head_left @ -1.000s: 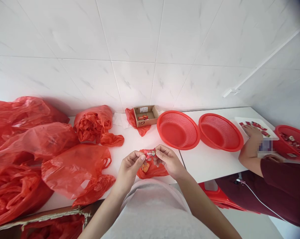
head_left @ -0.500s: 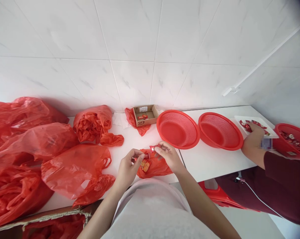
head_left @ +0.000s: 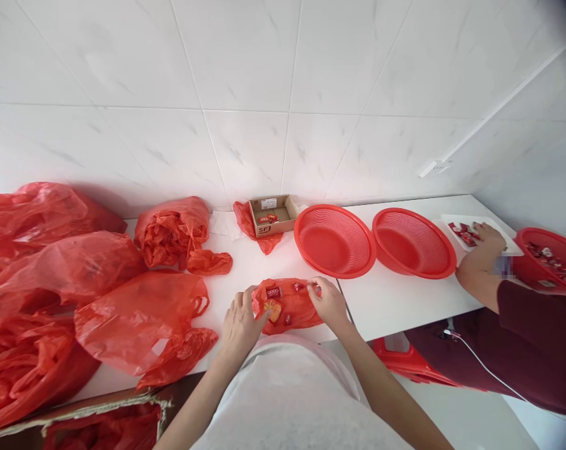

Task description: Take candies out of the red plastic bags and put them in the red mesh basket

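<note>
In front of me on the white table lies a flat red plastic bag (head_left: 306,310). On it are a dark red packet (head_left: 274,292), an orange-yellow packet (head_left: 272,309) and small red-wrapped sweets (head_left: 288,319). My left hand (head_left: 241,322) rests at the bag's left edge, thumb apart from the fingers and beside the orange-yellow packet. At the bag's right end, my right hand (head_left: 330,304) has its thumb and fingers closed together. What sits between those fingertips, bag edge or sweet, I cannot make out.
Two red baskets (head_left: 335,270) stand to the right, behind a table seam. A cardboard box (head_left: 276,229) holds red packets. Red bags (head_left: 142,319) crowd the left. A co-worker's hand (head_left: 490,236) is over a white tray (head_left: 511,245) of sweets, beside another red basket (head_left: 529,265).
My hands have moved apart and lower, to either end of the bag. The dark red packet and small sweet they held up now lie on the bag. The co-worker's hand shifted right.
</note>
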### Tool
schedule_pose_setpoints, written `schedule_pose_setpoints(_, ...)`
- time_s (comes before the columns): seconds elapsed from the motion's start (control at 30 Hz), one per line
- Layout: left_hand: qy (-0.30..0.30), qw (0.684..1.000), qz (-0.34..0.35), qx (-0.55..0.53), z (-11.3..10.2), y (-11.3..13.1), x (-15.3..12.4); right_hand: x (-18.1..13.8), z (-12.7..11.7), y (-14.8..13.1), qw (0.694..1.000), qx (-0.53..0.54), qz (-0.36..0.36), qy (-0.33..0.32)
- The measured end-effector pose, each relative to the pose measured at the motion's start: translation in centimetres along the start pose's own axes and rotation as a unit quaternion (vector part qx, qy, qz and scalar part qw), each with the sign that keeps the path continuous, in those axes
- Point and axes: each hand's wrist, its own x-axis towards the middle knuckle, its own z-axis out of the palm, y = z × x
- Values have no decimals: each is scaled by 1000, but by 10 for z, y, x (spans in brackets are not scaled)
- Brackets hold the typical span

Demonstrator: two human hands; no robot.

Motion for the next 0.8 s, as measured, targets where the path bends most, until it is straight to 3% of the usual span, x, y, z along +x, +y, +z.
schedule_pose_setpoints(0.17,-25,999,-21,29,12,-3,7,-17,-7,17,995,-49,-38,78)
schedule_pose_setpoints(0.33,-42,997,-62,-19,25,-10,11,-46,16,30,988,-106,-82,82)
schedule_pose_setpoints(0.4,-46,995,-73,-50,28,-13,11,-50,29,41,988,-123,-53,79)
schedule_pose_setpoints(0.5,-65,985,-97,-127,26,-17,15,-41,40,62,992,-60,65,95)
schedule_pose_setpoints(0.57,-78,972,-108,-194,17,-19,19,-29,37,70,984,46,151,79)
schedule_pose_setpoints(0.63,-81,957,-113,-256,0,-19,23,-16,28,69,972,132,186,48)
schedule_pose_setpoints(0.7,-62,929,-129,-342,-21,-17,26,-5,14,61,970,182,157,22)
schedule_pose_setpoints(0.8,-19,863,-164,-477,-51,-9,26,6,-4,45,961,259,100,-2)
